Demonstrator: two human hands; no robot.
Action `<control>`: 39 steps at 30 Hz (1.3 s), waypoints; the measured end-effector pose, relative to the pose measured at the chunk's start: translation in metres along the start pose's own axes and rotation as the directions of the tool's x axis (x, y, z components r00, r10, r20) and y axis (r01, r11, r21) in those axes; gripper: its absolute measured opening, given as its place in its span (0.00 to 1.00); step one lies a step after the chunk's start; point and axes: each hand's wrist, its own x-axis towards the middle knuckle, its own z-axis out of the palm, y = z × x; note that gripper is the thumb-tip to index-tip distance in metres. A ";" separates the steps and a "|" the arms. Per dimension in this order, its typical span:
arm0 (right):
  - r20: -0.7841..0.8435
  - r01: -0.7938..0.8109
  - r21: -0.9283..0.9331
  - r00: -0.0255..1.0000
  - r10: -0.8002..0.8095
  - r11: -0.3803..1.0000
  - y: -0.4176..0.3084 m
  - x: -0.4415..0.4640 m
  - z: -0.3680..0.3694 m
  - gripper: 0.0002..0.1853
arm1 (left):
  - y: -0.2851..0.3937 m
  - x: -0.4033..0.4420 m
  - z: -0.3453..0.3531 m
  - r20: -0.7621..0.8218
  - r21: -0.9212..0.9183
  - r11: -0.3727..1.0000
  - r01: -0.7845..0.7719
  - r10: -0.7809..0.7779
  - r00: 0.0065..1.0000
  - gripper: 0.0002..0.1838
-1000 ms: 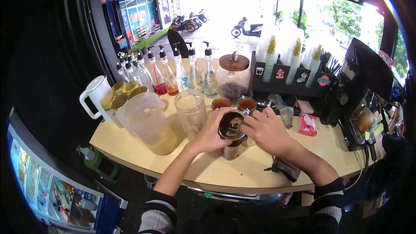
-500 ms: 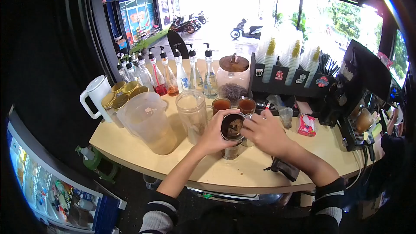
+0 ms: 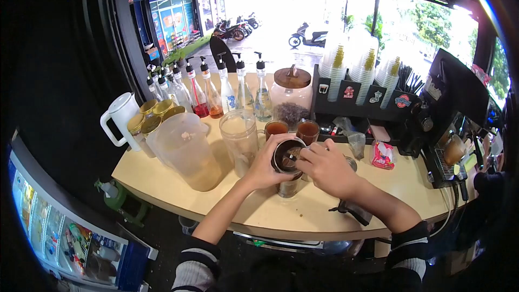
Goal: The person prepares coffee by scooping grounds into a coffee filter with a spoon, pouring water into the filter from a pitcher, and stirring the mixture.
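My left hand is wrapped round a dark-walled metal canister, tilted so that its mouth faces me. Brown powder shows inside. The fingers of my right hand are pinched at the canister's rim on what looks like a spoon, whose end reaches into the powder; its handle is mostly hidden. Directly below the canister stands a clear glass on the counter. Two glass mugs of reddish-brown drink, a left mug and a right mug, stand just behind my hands.
A large plastic pitcher and a clear jar stand left on the wooden counter. Behind are pump bottles and a lidded jar. Rightward are a cup rack, a pink packet and an espresso machine.
My right hand has shifted slightly, lowering its fingers toward the canister's mouth. The canister has tilted a little and moved slightly left. A round metal piece now shows behind my right hand.
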 end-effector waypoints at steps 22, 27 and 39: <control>0.001 -0.079 -0.039 0.997 0.079 0.996 0.001 0.002 -0.003 0.13 | 0.005 -0.006 0.007 -0.045 -0.090 0.983 0.159 -0.163 0.986 0.44; -0.084 -0.097 -0.049 0.992 0.093 0.994 0.005 0.004 0.000 0.14 | 0.008 -0.007 0.003 0.024 0.004 0.992 0.125 -0.125 0.992 0.46; -0.032 -0.024 -0.104 0.999 0.021 0.994 0.008 0.003 -0.008 0.08 | -0.007 -0.012 0.021 -0.077 -0.061 0.997 0.052 -0.057 0.995 0.46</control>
